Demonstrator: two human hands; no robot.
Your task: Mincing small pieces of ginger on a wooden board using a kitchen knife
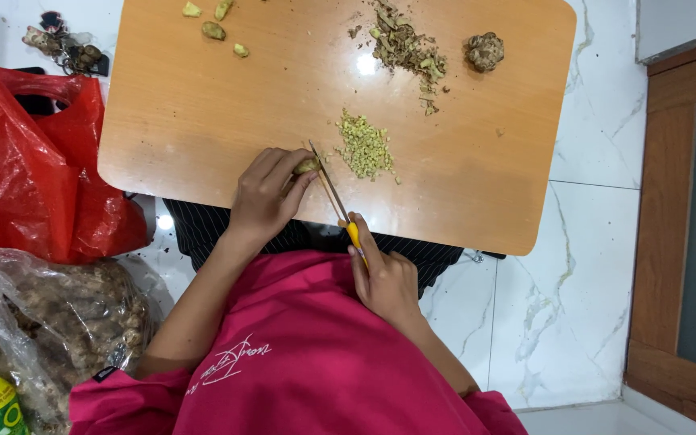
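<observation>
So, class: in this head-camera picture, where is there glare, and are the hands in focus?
Head view: a bright spot of glare sits on the orange wooden board, and a smaller one on the white marble floor; both the left hand and the right hand look sharp, with little shadow beneath them.

A home floor: white marble tiles [598,217], a low wooden table [203,105], a wooden door frame [670,209] and shopping bags [26,169]
</observation>
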